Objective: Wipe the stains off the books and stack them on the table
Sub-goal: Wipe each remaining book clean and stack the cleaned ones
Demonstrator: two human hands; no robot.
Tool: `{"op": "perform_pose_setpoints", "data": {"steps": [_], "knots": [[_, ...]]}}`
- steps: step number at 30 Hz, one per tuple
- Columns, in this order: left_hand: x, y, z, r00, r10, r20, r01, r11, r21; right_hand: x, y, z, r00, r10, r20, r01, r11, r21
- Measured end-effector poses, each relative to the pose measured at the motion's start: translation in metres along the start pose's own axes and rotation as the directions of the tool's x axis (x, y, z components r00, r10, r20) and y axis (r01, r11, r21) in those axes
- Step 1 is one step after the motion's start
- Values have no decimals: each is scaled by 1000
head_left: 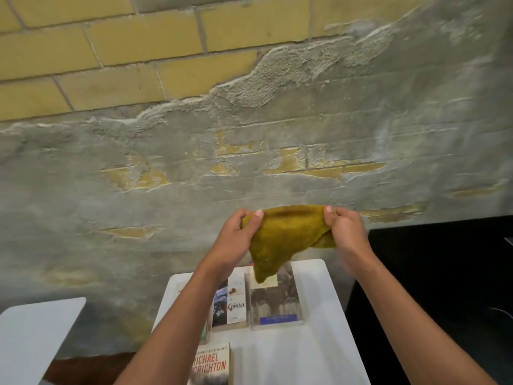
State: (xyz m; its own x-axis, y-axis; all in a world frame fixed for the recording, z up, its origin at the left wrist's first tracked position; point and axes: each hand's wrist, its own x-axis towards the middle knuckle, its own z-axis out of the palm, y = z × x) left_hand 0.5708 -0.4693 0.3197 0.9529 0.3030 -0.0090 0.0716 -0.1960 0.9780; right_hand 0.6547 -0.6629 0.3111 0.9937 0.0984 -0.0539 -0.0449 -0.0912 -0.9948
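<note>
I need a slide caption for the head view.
Both hands hold a yellow cloth above books on a white table.

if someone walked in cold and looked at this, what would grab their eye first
Most likely the mustard-yellow cloth, held up at mid-frame between the left hand and the right hand, its lower corner hanging over the white table. Next, the books lying flat on that table: one titled Contact, a grey-covered one beside it, and a Michael Crichton paperback nearest the camera. Behind it all, the wall shows yellow brick above and patchy grey below.
</note>
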Motion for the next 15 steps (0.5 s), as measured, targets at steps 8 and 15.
{"op": "perform_pose_setpoints", "data": {"steps": [8,15], "knots": [[2,27,8,996,78,-46,-75,995,70,-8,-1,-12,988,-106,115,112,993,-41],[9,44,16,998,40,-38,-46,988,-146,-14,-13,3,859,-188,477,266,959,-101]]}}
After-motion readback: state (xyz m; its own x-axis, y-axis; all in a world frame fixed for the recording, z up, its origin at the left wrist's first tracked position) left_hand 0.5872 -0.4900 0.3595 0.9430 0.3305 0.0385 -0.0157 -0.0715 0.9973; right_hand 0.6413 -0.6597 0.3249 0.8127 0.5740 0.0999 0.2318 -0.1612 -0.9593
